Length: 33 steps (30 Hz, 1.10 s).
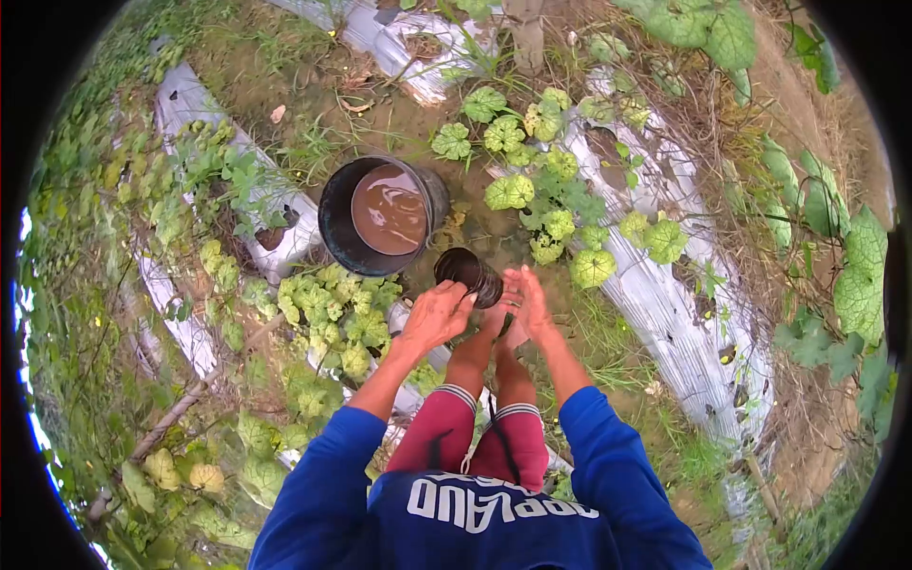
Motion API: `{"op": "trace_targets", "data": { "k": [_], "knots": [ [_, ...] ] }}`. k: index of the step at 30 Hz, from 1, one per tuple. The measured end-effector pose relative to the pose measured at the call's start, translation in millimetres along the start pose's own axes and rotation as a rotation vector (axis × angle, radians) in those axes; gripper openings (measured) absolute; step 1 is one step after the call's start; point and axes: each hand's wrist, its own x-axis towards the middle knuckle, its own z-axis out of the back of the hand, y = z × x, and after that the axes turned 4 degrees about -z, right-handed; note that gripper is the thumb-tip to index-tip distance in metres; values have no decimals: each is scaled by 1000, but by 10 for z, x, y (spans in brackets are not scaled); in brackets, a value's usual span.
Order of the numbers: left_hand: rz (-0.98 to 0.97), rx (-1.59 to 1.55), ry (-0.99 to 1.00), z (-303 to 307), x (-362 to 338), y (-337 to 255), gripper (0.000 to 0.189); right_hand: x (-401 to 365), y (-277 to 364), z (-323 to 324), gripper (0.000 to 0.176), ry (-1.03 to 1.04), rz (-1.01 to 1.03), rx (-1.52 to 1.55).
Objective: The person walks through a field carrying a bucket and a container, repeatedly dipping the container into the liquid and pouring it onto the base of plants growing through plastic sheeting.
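A small dark can [468, 274] is tipped on its side in front of me, its open mouth pointing up-left. My left hand [437, 315] grips it from the left side. My right hand [525, 302] is against its right side and bottom. Just beyond the can stands a black bucket [334, 211] holding muddy brown water. My blue sleeves, red trousers and bare shins show below the hands.
Silver plastic mulch strips [665, 294] run over the soil on both sides. Broad-leaved green vines [532, 190] grow around the bucket and to the left. A wooden post [524, 33] stands at the top. Dry grass lies at the right.
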Motion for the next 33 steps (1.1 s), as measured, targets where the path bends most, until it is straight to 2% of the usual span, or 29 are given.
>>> {"op": "trace_targets", "data": {
  "k": [1, 3, 6, 7, 9, 15, 19, 20, 21, 23, 25, 26, 27, 28, 29, 30, 33],
  "knots": [
    [17, 8, -17, 74, -212, 68, 15, 47, -144, -49, 62, 15, -60, -73],
    [177, 24, 14, 250, -555, 205, 17, 31, -349, -173, 64, 71, -150, -211],
    [213, 33, -62, 597, -998, 352, 18, -21, -511, -459, 66, 117, -176, -327],
    [336, 23, -53, 711, -1130, 369, 20, -22, -570, -535, 66, 119, -197, -346],
    [386, 43, -79, 910, -1381, 480, 20, -30, -684, -643, 64, 144, -212, -410],
    [487, -2, -155, 1465, -1528, 689, 22, 173, -798, -901, 57, 75, -253, -613],
    [462, -99, -185, 1607, -1187, 1209, 22, 418, -663, -1198, 45, 27, -198, -613],
    [377, -145, -239, 1575, -1066, 1392, 23, 533, -699, -1189, 45, -17, -193, -616],
    [296, -191, -293, 1518, -923, 1570, 24, 659, -739, -1159, 48, -56, -210, -594],
    [315, -295, -280, 1394, -602, 1911, 25, 871, -762, -1237, 51, -91, -214, -566],
    [292, -290, -288, 1178, -235, 2341, 28, 998, -724, -1355, 66, -230, -283, -544],
    [285, -292, -285, 1041, -118, 2548, 30, 1056, -714, -1441, 66, -242, -280, -541],
    [280, -304, -280, 921, 22, 2769, 30, 1134, -684, -1536, 74, -284, -242, -509],
    [449, -453, -196, 790, 160, 2977, 34, 1180, -668, -1610, 82, -331, -212, -479],
    [619, -602, -105, 709, 298, 3116, 38, 1255, -629, -1676, 82, -352, -220, -483],
    [702, -771, -60, 738, 406, 3177, 46, 1332, -597, -1745, 86, -371, -224, -498],
    [719, -713, -18, 530, 661, 3566, 57, 1362, -538, -1876, 92, -428, -169, -569]
  ]
}}
